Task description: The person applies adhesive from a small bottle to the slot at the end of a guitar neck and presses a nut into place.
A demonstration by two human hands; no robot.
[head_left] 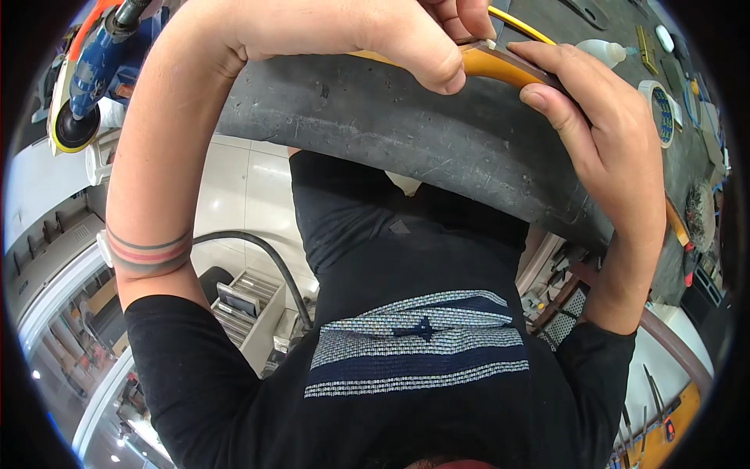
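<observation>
At the far edge of the view, my left hand [406, 39] curls round a glossy amber-coloured wooden piece [500, 69], with its thumb on the near side. A dark strip runs along the top of this curved piece. Beside my left fingertips sits a small whitish bit [491, 44] on the dark strip; whether they pinch it I cannot tell. My right hand [601, 105] grips the piece farther right, fingers along the dark strip and thumb against the near face. My left hand and forearm hide the rest of the piece.
A dark, scuffed worktop [351, 117] curves before me. On the left hangs a blue power tool [98, 74] with a round pad. At right lie a white squeeze bottle [601, 51], a tape roll [658, 113] and a brush [698, 215]. Below are a black hose [266, 244] and an open drawer [258, 344].
</observation>
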